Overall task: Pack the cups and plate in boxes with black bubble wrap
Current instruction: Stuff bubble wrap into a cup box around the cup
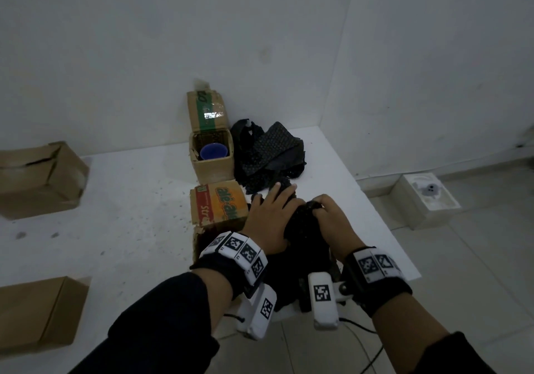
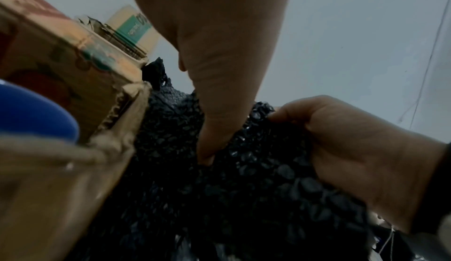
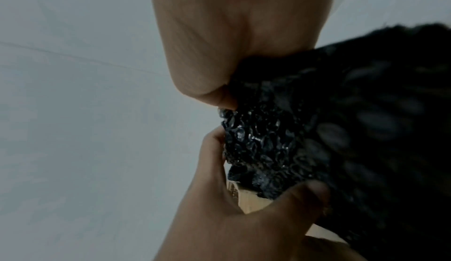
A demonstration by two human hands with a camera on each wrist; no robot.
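Observation:
A bundle of black bubble wrap [image 1: 303,238] [image 2: 244,197] [image 3: 256,143] is held over the open near box [image 1: 199,242], whose orange printed flap [image 1: 222,204] stands up. My left hand [image 1: 270,214] lies over the bundle with fingers stretched and its thumb [image 2: 207,149] digging into the wrap. My right hand [image 1: 328,212] [image 2: 361,159] grips the wrap's top edge with curled fingers. A blue cup [image 2: 36,111] sits inside the near box. Another blue cup [image 1: 213,151] stands in the far open box [image 1: 213,168]. What the bundle wraps is hidden.
A loose pile of black bubble wrap [image 1: 268,154] lies beside the far box near the wall. Two more cardboard boxes [image 1: 37,177] [image 1: 37,313] sit at the left of the white table [image 1: 130,200]. A white box [image 1: 427,200] rests on the floor at right.

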